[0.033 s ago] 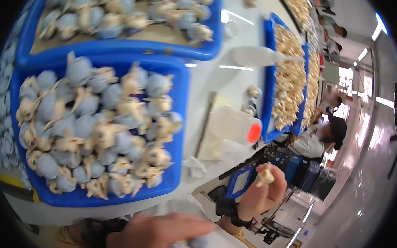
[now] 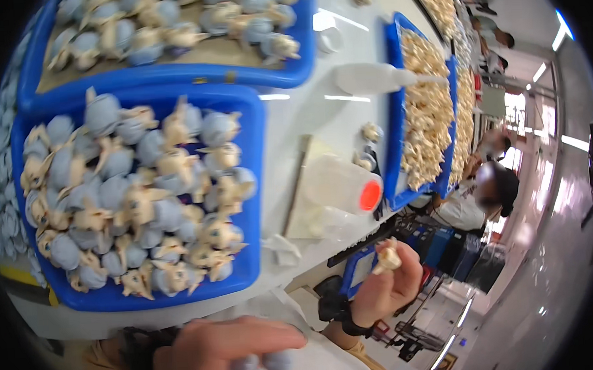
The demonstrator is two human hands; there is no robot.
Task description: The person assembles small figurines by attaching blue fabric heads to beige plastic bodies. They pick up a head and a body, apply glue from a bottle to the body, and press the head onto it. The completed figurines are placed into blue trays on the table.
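- The blue tray (image 2: 259, 160) near the table's (image 2: 287, 129) near-left corner sits further left in view, its capped heads (image 2: 159, 214) looking unchanged.
- Your left hand (image 2: 218, 350), below the table's near edge, has shifted slightly left; its thumb and fingers close around two blue-grey balls (image 2: 276, 363), more plainly visible than before.
- Your right hand (image 2: 384, 293), beyond the near edge, still pinches a cream piece (image 2: 390, 259) between thumb and fingertips.
- Both hands remain loaded away from the tray, so the work seems barely advanced.
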